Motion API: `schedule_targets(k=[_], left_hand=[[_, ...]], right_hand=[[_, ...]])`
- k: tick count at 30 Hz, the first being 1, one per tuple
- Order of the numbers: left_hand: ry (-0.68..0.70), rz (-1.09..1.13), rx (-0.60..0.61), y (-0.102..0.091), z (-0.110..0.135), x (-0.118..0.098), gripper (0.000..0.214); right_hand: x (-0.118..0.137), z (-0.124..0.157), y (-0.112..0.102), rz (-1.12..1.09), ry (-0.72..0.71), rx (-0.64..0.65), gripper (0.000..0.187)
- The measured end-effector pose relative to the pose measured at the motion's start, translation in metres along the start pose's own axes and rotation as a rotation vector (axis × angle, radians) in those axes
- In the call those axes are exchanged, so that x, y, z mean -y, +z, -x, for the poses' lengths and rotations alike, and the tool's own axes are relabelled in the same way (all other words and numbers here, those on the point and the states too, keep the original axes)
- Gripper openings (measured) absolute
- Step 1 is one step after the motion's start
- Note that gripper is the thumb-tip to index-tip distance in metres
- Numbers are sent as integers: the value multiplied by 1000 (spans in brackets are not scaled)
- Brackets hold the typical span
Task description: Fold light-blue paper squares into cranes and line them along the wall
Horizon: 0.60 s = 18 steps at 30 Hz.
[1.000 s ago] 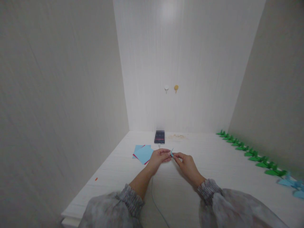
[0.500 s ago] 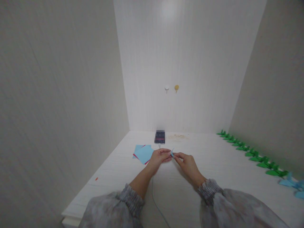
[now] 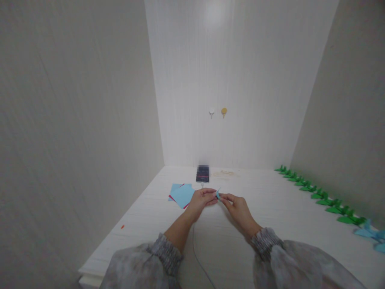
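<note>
Between my two hands is a small folded piece of light blue paper (image 3: 218,194), with a thin point sticking up from it. My left hand (image 3: 203,200) pinches it from the left, its fingers partly covering it. From the other side, the thumb and forefinger of my right hand (image 3: 236,204) grip its right edge. Just left of my left hand lie sheets of light blue paper (image 3: 182,195) with red edges showing beneath. The folded piece is small, and its lower part is hidden by my fingers.
A phone (image 3: 203,174) stands at the back with a white cable (image 3: 197,255) running toward me. Folded green paper figures (image 3: 321,197) line the right wall, with light blue ones (image 3: 368,231) nearer. An orange scrap (image 3: 122,226) lies left. Two hooks (image 3: 224,111) are on the back wall.
Both hands stay in nearly the same place, still holding the folded blue paper. Only a very slight shift of the whole view shows.
</note>
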<state>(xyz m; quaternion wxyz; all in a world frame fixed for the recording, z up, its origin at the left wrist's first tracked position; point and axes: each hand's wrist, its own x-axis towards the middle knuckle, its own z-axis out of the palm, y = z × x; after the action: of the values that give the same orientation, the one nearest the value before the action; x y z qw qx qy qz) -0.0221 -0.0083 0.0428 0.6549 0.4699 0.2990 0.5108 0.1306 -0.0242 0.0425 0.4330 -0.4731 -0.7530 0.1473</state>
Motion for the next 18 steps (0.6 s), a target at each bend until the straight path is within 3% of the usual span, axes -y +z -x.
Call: schedule_targets(k=[18], left_hand=[[-20, -7, -24, 0, 0, -1, 31]], right_hand=[[1, 0, 1, -18, -27, 16, 27]])
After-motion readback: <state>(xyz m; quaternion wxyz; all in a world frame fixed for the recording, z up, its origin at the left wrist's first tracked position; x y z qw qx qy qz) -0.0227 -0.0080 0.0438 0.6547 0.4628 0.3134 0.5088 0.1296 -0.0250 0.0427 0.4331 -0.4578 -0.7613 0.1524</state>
